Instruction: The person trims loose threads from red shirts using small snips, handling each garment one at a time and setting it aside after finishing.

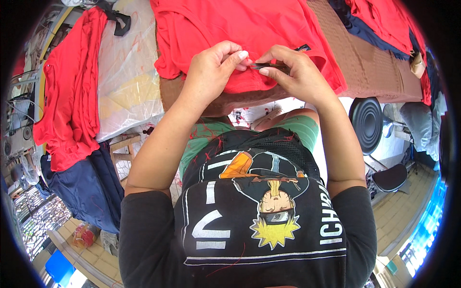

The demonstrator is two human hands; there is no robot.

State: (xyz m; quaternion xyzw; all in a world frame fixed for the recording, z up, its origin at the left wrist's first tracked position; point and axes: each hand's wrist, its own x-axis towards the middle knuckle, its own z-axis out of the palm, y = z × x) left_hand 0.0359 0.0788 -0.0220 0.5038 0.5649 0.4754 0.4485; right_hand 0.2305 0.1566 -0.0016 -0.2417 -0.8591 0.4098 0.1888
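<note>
A red garment (249, 24) lies spread over the table's near edge, with its hem hanging towards me. My left hand (216, 65) is closed, thumb and forefinger pinching at the garment's near edge; whether they grip cloth or a loose red thread is too small to tell. In my right hand (295, 69) is a pair of dark thread snips (261, 66), held between thumb and fingers. Their tips point left and come close to the left fingertips. A small dark label (302, 48) shows on the cloth just beyond my right hand.
Brown corrugated cardboard (374, 72) covers the tabletop. On the left, more red garments (72, 91) and navy cloth (86, 187) hang beside a plastic-wrapped surface (127, 86). Another red and navy pile (384, 24) lies at far right. A round black stool seat (366, 126) stands below the table.
</note>
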